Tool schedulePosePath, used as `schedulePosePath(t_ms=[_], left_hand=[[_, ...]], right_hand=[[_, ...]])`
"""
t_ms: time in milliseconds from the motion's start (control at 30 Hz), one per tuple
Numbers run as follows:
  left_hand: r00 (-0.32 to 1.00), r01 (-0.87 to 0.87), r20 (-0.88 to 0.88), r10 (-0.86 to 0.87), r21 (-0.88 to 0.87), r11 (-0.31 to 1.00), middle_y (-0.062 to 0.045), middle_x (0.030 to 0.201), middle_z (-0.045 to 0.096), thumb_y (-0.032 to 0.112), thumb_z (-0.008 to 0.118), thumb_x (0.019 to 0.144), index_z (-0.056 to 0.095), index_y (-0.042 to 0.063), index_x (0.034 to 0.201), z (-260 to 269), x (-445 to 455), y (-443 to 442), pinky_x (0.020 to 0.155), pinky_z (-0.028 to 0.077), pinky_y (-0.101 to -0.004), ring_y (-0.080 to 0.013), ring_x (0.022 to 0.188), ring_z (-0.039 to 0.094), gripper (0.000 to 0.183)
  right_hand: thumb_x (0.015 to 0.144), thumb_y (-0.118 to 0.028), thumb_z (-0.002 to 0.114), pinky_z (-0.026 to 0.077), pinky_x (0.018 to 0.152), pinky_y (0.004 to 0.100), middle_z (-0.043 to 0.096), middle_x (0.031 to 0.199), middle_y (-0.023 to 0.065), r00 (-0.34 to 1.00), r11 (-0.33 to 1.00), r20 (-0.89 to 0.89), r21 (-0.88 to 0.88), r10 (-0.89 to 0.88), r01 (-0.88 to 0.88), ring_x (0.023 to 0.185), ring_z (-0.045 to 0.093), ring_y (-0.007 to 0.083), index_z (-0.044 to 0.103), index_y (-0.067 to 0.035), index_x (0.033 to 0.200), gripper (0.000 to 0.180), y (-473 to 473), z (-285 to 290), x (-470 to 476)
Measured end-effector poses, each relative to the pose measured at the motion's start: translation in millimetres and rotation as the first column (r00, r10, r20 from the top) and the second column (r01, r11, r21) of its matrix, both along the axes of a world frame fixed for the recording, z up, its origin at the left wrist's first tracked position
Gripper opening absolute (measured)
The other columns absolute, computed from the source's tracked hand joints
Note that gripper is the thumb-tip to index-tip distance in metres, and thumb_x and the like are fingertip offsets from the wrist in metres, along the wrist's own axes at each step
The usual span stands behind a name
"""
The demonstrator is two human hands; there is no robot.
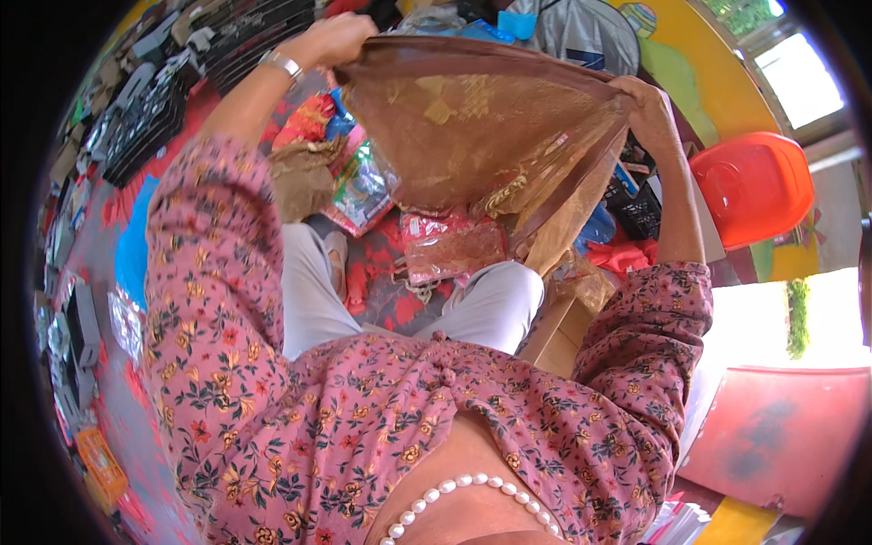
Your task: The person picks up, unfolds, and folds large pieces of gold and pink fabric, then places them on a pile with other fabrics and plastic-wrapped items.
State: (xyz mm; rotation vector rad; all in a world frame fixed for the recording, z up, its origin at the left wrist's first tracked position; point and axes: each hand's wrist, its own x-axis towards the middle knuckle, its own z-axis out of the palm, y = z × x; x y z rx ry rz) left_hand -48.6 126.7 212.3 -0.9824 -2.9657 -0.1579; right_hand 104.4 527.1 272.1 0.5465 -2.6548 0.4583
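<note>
A sheer brown cloth (436, 136) with gold patterning and a darker border hangs spread between my two raised hands. At its upper left corner my left hand (343, 39), with a metal-band watch (281, 65) on the wrist, is closed on the edge. The right corner is pinched in my right hand (640, 102), and a gathered fold drops from there towards my knee. Below the cloth, a pink plastic-wrapped packet (453, 252) lies between my feet. Beside it are a printed plastic bag (361, 194) and a crumpled brown bag (303, 178).
An open cardboard box (555, 334) stands by my right knee. Further right are an orange-red plastic stool (753, 191) and a black plastic crate (633, 211). Black crates (146, 122) and heaped goods line the left. A blue sheet (136, 238) lies on the red-and-grey floor.
</note>
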Motion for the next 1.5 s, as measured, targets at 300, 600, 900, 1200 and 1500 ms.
schedulePosePath(t_ms=[300, 600, 900, 1200, 1500], left_hand=[[0.838, 0.139, 0.456, -0.299, 0.352, 0.926, -0.004, 0.060, 0.051, 0.020, 0.054, 0.081, 0.061, 0.003, 0.084, -70, 24, -43, 0.049, 0.039, -0.0265, -0.0095, 0.053, 0.045, 0.019], [0.746, -0.032, 0.594, -0.300, 0.483, 0.875, 0.000, 0.074, 0.059, 0.015, 0.053, 0.081, 0.061, 0.005, 0.097, -72, 43, -24, 0.054, 0.045, -0.0282, -0.0116, 0.065, 0.055, 0.020], [0.976, 0.155, 0.104, -0.193, 0.297, 0.942, -0.022, 0.082, 0.058, 0.008, 0.055, 0.076, 0.058, 0.008, 0.095, -97, 56, -19, 0.066, 0.044, -0.0426, -0.0386, 0.079, 0.056, 0.019], [0.885, -0.254, 0.465, -0.019, 0.518, 0.817, -0.009, 0.056, 0.052, 0.009, 0.054, 0.078, 0.059, 0.003, 0.081, -128, 81, -29, 0.049, 0.042, -0.0291, -0.0156, 0.051, 0.054, 0.009], [0.790, -0.305, 0.600, -0.124, 0.560, 0.770, 0.002, 0.071, 0.059, 0.034, 0.055, 0.084, 0.062, 0.006, 0.095, -191, 75, -35, 0.057, 0.044, -0.0256, -0.0081, 0.063, 0.054, 0.030]], right_hand=[[0.069, 0.007, 0.046, 0.044, 0.070, 0.0236, 0.061, 0.078, 0.0065, 0.988, 0.957, 0.140, -0.290, 0.060, -0.017, 0.074, 0.057, 0.0124, 0.060, -0.001, 0.091, 0.027, -19, -13, 1], [0.069, 0.012, 0.046, 0.044, 0.076, 0.0197, 0.063, 0.091, 0.0042, 0.981, 0.913, 0.172, -0.408, 0.093, -0.015, 0.086, 0.059, 0.0101, 0.061, 0.002, 0.092, 0.029, 2, -25, -6], [0.063, -0.001, 0.055, 0.046, 0.062, 0.0333, 0.059, 0.075, 0.0167, 0.980, 0.824, 0.093, -0.558, 0.178, -0.097, 0.069, 0.058, 0.0288, 0.059, -0.001, 0.082, 0.020, -20, -9, -18], [0.064, 0.004, 0.052, 0.047, 0.073, 0.0406, 0.062, 0.089, 0.0178, 0.998, 0.988, -0.063, 0.151, -0.010, 0.019, 0.084, 0.058, 0.0355, 0.060, -0.006, 0.099, 0.037, -38, -44, -35], [0.066, 0.003, 0.051, 0.047, 0.069, 0.0414, 0.061, 0.080, 0.0169, 0.987, 0.930, -0.083, 0.334, -0.136, 0.156, 0.079, 0.059, 0.0340, 0.061, -0.006, 0.094, 0.030, -65, -40, -31]])
